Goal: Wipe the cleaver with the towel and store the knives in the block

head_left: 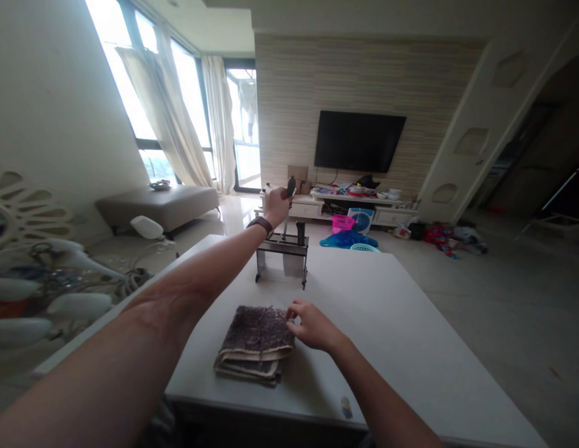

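My left hand (276, 206), arm stretched far forward, is closed around the black handle of a knife (291, 186). The narrow blade points down into a dark-framed knife rack (282, 250) on the table; how deep it sits is hard to tell. A second black-handled knife (301, 233) stands in the rack's right side, its broad blade showing below the top bar. Closer to me lies a folded brown-grey towel (258, 336) with pale edges. My right hand (312, 325) is beside the towel's right edge, fingers loosely bent and apart, nothing in them; contact with the towel is unclear.
The white table (378, 317) bears a small sticker (346, 407) near its front edge. Lamp-like white pieces with metal arms (79, 305) crowd the left. Beyond the table are a pink basket (343, 223), a blue bag (348, 239) and a low TV cabinet (305, 208).
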Demonstrator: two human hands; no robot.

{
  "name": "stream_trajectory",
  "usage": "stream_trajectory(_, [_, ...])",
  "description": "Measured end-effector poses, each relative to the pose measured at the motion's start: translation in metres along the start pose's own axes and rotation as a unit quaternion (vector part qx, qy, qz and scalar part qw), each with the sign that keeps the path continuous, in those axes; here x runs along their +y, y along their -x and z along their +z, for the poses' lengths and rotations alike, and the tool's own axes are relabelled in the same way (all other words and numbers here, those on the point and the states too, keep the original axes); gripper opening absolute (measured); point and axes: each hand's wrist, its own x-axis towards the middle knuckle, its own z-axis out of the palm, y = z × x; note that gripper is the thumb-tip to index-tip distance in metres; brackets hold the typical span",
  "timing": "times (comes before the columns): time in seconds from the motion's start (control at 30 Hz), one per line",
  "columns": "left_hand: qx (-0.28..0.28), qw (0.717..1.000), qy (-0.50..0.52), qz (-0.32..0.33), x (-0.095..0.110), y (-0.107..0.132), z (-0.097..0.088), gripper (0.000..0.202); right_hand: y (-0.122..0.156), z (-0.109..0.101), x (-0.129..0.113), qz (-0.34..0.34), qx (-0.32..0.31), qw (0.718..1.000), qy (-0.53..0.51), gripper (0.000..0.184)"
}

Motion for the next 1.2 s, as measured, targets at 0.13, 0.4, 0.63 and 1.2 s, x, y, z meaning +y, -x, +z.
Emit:
stream_trajectory(0.13, [-0.031, 0.998, -0.004, -0.055, -0.015, 0.010, 0.014, 0.024, -0.001, 0.001, -0.002, -0.004, -0.008, 1.000, -0.003, 0.007])
stream_trajectory(0.4, [-0.046, 0.989, -0.048, -0.129, -0.063, 0.048, 0.022, 0.017, 0.000, 0.002, -0.005, -0.011, -0.022, 1.000, 0.006, 0.007])
stream_trajectory(0.63, [-0.070, 0.987, -0.036, -0.140, -0.079, 0.066, 0.026, 0.019, -0.001, 0.002, -0.005, -0.007, -0.035, 0.999, 0.002, 0.009])
stream_trajectory(1.2, [-0.210, 0.977, 0.040, 0.030, -0.040, 0.201, -0.074, 0.019, 0.003, 0.003, -0.010, 0.002, -0.042, 0.999, -0.015, 0.010])
